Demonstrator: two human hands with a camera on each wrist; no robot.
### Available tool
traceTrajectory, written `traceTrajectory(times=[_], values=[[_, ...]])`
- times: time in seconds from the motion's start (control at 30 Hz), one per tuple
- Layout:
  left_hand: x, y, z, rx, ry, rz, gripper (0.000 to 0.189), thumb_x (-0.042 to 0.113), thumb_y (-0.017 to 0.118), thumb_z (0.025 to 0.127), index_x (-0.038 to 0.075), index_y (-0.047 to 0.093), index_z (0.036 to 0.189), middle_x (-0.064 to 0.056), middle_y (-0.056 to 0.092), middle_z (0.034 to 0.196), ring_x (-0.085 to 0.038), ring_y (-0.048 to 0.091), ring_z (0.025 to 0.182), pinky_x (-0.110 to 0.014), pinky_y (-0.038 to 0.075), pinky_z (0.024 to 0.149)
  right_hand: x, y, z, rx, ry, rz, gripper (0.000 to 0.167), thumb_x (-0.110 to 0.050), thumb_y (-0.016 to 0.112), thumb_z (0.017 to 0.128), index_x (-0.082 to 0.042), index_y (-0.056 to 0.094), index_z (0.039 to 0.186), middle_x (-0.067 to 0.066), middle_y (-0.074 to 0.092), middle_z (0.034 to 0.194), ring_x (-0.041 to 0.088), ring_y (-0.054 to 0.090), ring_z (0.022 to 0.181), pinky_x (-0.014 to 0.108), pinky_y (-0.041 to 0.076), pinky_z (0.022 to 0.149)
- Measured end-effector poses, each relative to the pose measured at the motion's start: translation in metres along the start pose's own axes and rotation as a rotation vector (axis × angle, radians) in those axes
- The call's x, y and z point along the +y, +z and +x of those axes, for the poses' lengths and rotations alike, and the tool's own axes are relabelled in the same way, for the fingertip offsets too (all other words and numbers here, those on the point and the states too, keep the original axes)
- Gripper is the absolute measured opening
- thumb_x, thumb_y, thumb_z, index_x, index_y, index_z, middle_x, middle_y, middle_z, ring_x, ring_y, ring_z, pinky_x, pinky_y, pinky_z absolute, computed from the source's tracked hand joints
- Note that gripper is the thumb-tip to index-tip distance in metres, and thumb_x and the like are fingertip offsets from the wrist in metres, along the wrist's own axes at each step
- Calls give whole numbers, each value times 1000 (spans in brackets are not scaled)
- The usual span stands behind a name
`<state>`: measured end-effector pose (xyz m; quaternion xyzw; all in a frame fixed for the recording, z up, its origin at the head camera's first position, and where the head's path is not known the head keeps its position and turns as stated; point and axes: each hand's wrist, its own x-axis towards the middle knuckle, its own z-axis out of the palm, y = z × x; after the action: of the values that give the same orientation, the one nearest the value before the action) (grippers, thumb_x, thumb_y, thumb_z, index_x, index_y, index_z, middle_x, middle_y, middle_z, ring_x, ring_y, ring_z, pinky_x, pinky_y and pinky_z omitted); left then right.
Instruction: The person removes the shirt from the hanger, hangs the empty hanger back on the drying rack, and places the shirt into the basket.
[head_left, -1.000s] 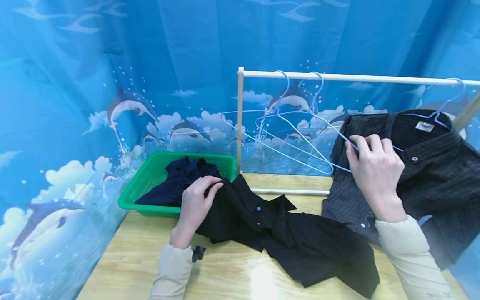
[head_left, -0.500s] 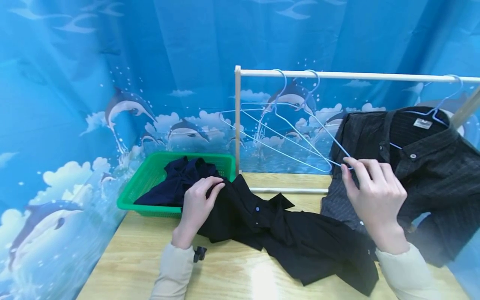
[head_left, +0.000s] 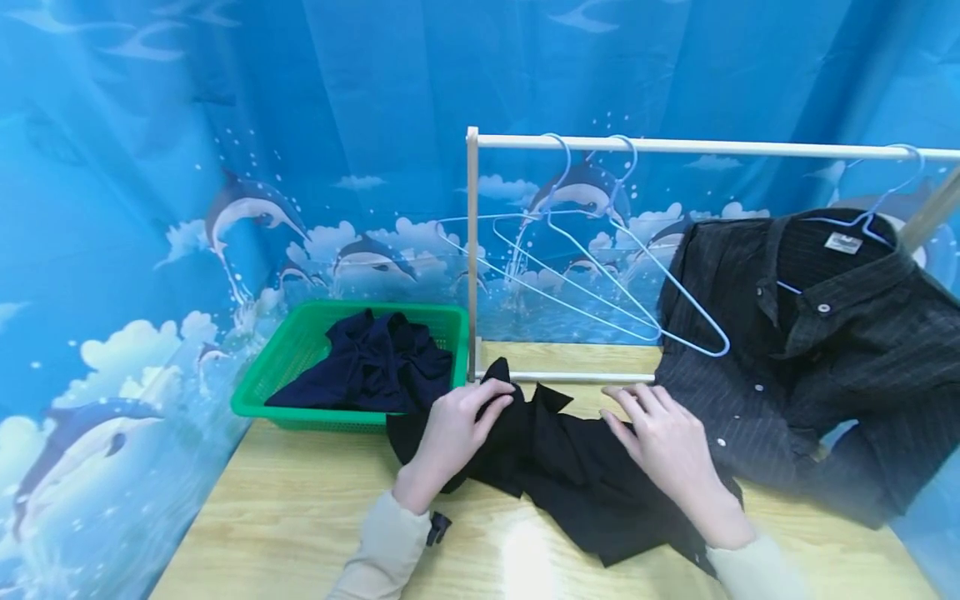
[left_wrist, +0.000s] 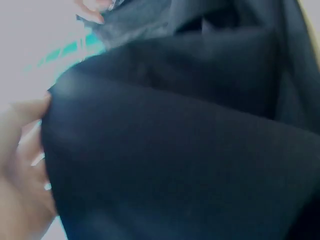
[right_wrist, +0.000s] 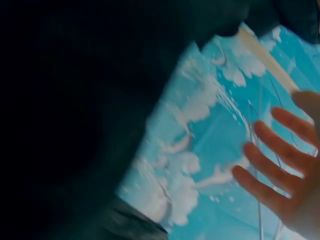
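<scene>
The black shirt (head_left: 577,475) lies on the worktop (head_left: 300,492), stretching right and near from my left grip (head_left: 453,425), which pinches it beside the collar (head_left: 553,398). My right grip (head_left: 667,442), farther from the collar, is empty, fingers spread; only the right wrist view shows them clear of dark cloth (right_wrist: 75,125).

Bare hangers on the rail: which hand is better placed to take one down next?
Right, I'd judge: the right hand is nearer the bare hangers, its fingers spread and holding nothing. The left hand is occupied, pinching the black shirt near its collar.
</scene>
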<state>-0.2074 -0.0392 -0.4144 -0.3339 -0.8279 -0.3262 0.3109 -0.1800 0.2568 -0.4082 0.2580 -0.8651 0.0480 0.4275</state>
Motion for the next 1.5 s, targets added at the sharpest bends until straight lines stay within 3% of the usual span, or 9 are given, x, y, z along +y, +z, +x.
traceTrajectory(times=[0.3, 0.43, 0.57, 0.77, 0.93, 1.07, 1.2, 1.33, 1.5], values=[[17, 48, -22, -616, -39, 160, 40, 27, 60, 104, 22, 58, 144, -3, 56, 147, -20, 54, 133, -39, 43, 111, -12, 26, -38, -453, 6, 121, 40, -33, 83, 84, -16, 73, 119, 2, 68, 104, 24, 67, 87, 41, 55, 67], [14, 58, -32, -745, -46, 227, 45, 33, 60, 103, 24, 55, 147, -4, 52, 151, -20, 49, 138, -42, 39, 113, -8, 22, -43, -498, 24, 171, 38, -34, 81, 87, -17, 72, 120, 2, 68, 110, 23, 67, 95, 42, 55, 74], [7, 50, -32, -723, -38, 179, 43, 34, 61, 102, 23, 58, 144, -4, 55, 148, -20, 52, 136, -40, 42, 111, 9, 7, -48, -491, 95, 210, 45, -32, 82, 86, -16, 70, 126, 5, 68, 116, 27, 67, 100, 47, 55, 79], [-5, 16, -29, -514, -44, 56, 26, 28, 64, 102, 21, 73, 125, 3, 71, 123, -16, 66, 113, -35, 53, 96, 44, -24, -68, -573, 317, 129, 51, -36, 81, 86, -12, 67, 129, 17, 66, 116, 43, 64, 102, 59, 53, 78], [-14, -17, -39, -333, -106, 115, 10, 25, 69, 98, 22, 77, 104, 9, 74, 100, -10, 71, 91, -33, 58, 79, 67, -41, -95, -756, 522, 75, 70, -50, 76, 87, -3, 57, 135, 35, 60, 118, 58, 60, 101, 67, 50, 75], [-21, -36, -54, -277, -181, 203, 5, 25, 73, 95, 22, 76, 92, 10, 73, 90, -10, 70, 80, -31, 56, 68, 74, -43, -112, -851, 551, 71, 73, -41, 77, 88, 11, 50, 132, 42, 59, 111, 61, 60, 98, 67, 49, 78], [-28, -48, -72, -335, -334, 270, 10, 26, 75, 93, 16, 74, 92, 3, 70, 88, -18, 69, 77, -35, 55, 64, 73, -36, -119, -857, 495, 114, 68, -27, 81, 83, 17, 51, 124, 40, 62, 103, 56, 63, 95, 64, 51, 80], [-33, -51, -86, -513, -483, 289, 41, 37, 71, 95, 1, 70, 113, -15, 70, 105, -34, 69, 96, -49, 56, 80, 71, -30, -115, -840, 469, 153, 65, -21, 86, 76, 16, 53, 118, 33, 66, 95, 51, 66, 87, 61, 52, 74], [-37, -43, -96, -580, -509, 261, 64, 44, 73, 91, -7, 62, 127, -25, 66, 119, -42, 65, 110, -54, 53, 90, 69, -29, -98, -812, 493, 145, 61, -18, 84, 76, 15, 56, 120, 33, 68, 93, 48, 67, 75, 59, 52, 61]])
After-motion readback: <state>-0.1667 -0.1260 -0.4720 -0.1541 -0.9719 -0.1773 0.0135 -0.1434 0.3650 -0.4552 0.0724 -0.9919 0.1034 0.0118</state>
